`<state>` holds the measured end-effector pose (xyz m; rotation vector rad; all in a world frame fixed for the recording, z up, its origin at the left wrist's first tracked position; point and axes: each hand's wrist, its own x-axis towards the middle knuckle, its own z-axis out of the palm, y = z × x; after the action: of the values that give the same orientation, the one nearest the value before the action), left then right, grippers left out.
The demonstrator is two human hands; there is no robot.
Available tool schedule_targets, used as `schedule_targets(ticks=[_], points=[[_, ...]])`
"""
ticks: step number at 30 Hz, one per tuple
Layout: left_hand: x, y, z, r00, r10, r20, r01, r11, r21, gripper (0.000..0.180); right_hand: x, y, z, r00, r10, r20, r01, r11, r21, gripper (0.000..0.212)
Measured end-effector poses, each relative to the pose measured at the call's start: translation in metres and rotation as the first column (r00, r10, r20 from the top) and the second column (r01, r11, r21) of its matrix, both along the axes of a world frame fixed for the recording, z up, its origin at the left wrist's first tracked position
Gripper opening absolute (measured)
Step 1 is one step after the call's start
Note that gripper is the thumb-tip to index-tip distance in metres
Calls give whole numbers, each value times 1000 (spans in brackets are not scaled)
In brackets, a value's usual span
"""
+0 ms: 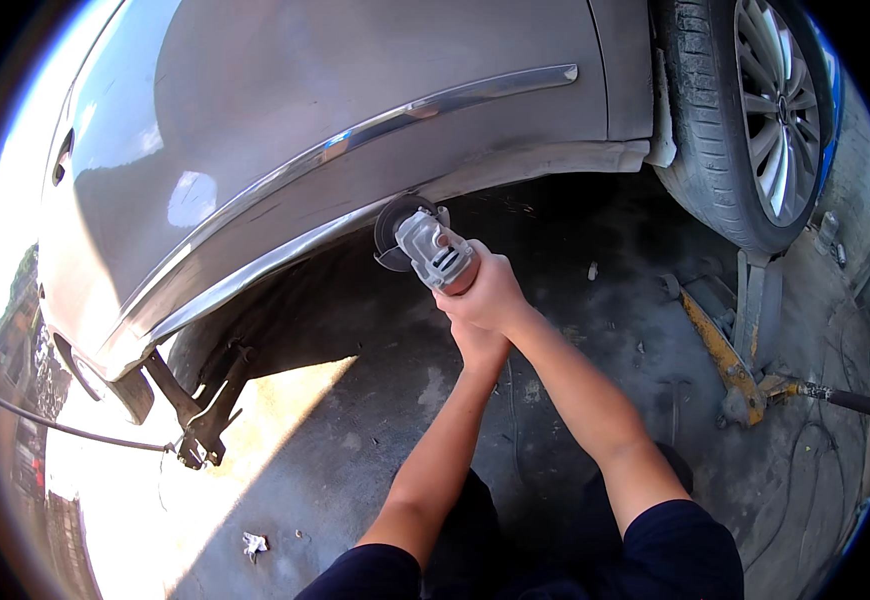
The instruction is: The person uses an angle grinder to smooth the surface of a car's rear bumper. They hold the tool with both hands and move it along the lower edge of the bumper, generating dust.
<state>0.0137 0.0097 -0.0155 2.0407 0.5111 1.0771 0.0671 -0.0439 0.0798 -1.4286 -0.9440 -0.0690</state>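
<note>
An angle grinder [435, 248] with a grey metal head and a reddish body is held out in front of me in both hands. My right hand [493, 288] is closed round the body, just behind the head. Lower down, my left hand [479, 342] is closed too, mostly beneath the right; the rear of the tool is hidden by my hands. The dark disc [391, 232] sits at the lower sill [285, 258] of a grey-brown car [375, 70]. Whether disc and metal touch, I cannot tell. A chrome trim strip [455, 100] runs along the panel above.
A wheel [700, 130] stands at the upper right, with a metal stand [753, 310] below it. Beside that is a yellow jack [720, 345] with a dark handle. A dark scissor jack [205, 410] is under the car at left. Cables and a crumpled scrap [255, 544] lie on the concrete.
</note>
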Motion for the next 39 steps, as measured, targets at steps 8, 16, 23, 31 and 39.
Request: schedule_targets(ticks=[8, 16, 23, 31, 39], points=[[-4, -7, 16, 998, -18, -55, 14, 997, -76, 84, -1, -3, 2, 1000, -29, 1, 29, 998, 47, 50], [-6, -7, 12, 1000, -20, -17, 19, 998, -56, 90, -3, -4, 0, 1000, -24, -7, 24, 999, 22, 50], [-8, -9, 15, 1000, -15, 20, 17, 998, -64, 102, -3, -5, -1, 1000, -21, -15, 23, 995, 99, 50], [-8, -11, 16, 997, -18, 71, 20, 999, -31, 101, 0, -5, -8, 999, -44, -32, 47, 993, 108, 50], [-21, -12, 28, 995, -42, 88, 50, 994, -98, 81, 1, 4, -17, 998, -14, -53, 25, 976, 216, 47]])
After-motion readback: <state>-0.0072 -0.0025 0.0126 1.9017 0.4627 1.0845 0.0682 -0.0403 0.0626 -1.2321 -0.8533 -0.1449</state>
